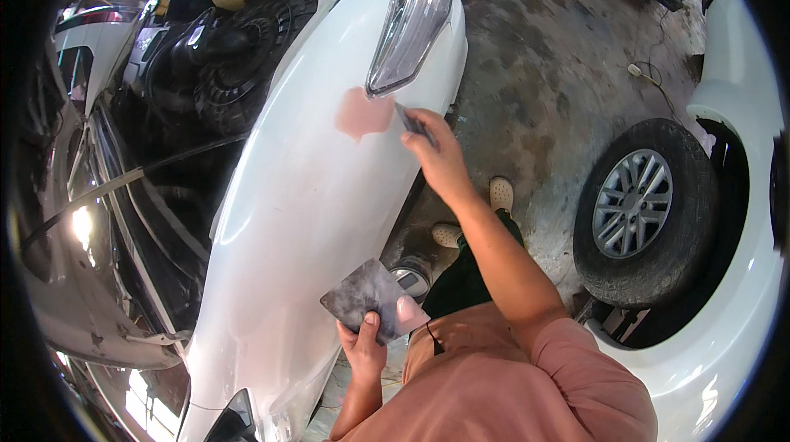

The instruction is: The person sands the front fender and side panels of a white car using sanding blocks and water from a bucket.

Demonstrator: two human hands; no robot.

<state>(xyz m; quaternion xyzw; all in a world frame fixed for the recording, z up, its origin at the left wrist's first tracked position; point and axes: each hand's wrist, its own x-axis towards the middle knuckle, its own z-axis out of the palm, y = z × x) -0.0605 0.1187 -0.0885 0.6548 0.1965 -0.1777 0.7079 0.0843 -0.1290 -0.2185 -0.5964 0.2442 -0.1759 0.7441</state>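
A white car fender (pixel 304 187) stretches in front of me, with a smooth pink patch of body filler (pixel 363 115) just below the headlight (pixel 411 26). My right hand (pixel 439 150) is closed around a dark, thin putty spreader (pixel 411 123), whose tip is at the right edge of the patch. Most of the spreader is hidden by my fingers. Lower down, my left hand (pixel 362 345) grips a square grey mixing board (pixel 362 294) by its near edge, thumb on top. A lump of pink filler (pixel 406 308) sits on the board's right side.
Left of the fender lies the exposed engine bay (pixel 222 63). A round tin (pixel 411 279) stands on the floor beyond the board. A loose wheel (pixel 646 211) rests against another white car (pixel 741 351) on the right. A cable (pixel 658 84) trails over the stained floor.
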